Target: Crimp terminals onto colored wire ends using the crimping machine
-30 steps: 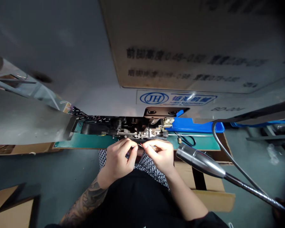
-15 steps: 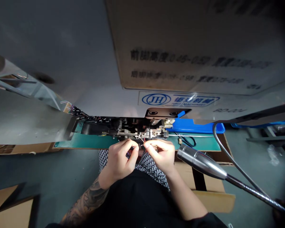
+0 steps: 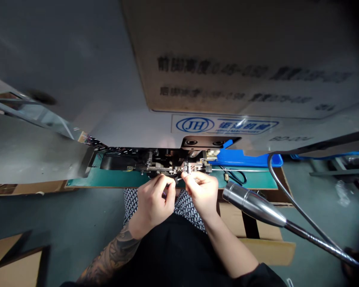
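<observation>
My left hand (image 3: 154, 201) is curled, its fingertips pinched together on thin wires I can barely make out, just below the machine's metal tooling (image 3: 179, 165). My right hand (image 3: 202, 189) is also pinched, thumb and forefinger touching the tooling's front edge on a fine wire end. Both hands sit close together in front of the grey machine (image 3: 155, 127), which carries a blue logo label (image 3: 224, 124). A bundle of dark, speckled wires (image 3: 107, 145) runs in from the left under the machine.
A chrome lamp head (image 3: 251, 203) on a flexible arm (image 3: 317, 239) reaches in from the right. A green mat (image 3: 113, 179) covers the bench, with a blue tray (image 3: 245, 159) behind. A cardboard sheet (image 3: 242, 59) leans on the machine. Cardboard pieces (image 3: 12, 255) lie low left.
Both hands have moved up toward the tooling; my right hand's fingertips now touch it, and the small red wire end seen earlier is no longer visible.
</observation>
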Demonstrator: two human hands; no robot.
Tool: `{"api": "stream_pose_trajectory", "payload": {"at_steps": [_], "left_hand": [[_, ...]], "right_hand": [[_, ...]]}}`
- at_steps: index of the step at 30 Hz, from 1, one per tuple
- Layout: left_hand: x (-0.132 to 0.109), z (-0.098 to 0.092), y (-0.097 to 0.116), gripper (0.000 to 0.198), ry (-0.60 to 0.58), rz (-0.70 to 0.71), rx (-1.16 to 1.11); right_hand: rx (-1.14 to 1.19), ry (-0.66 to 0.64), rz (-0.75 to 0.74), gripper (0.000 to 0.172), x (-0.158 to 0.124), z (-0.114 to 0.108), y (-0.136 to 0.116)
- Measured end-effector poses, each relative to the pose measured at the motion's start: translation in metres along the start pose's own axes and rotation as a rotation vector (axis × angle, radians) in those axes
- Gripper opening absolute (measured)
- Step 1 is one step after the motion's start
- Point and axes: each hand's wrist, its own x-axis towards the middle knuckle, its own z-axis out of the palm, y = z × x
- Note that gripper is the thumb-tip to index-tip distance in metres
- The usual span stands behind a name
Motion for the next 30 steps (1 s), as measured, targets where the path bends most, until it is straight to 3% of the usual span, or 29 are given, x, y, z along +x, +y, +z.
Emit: {"api": "stream_pose_trajectory", "payload": {"at_steps": [18,25,30], "left_hand": [[-0.003,-0.001,-0.001,0.015,0.003,-0.005,0.017],[-0.004,-0.001,-0.002,0.014,-0.008,-0.010,-0.006],[-0.002,0.000,0.001,0.015,0.000,0.000,-0.009]], "right_hand": [[-0.028,0.103,-0.103,0.048,-0.003,0.011,0.007],[-0.111,0.220,-0.310,0.020,-0.006,0.011,0.022],[-0.048,0.284,-0.239,0.028,-0.008,0.013,0.024]]}}
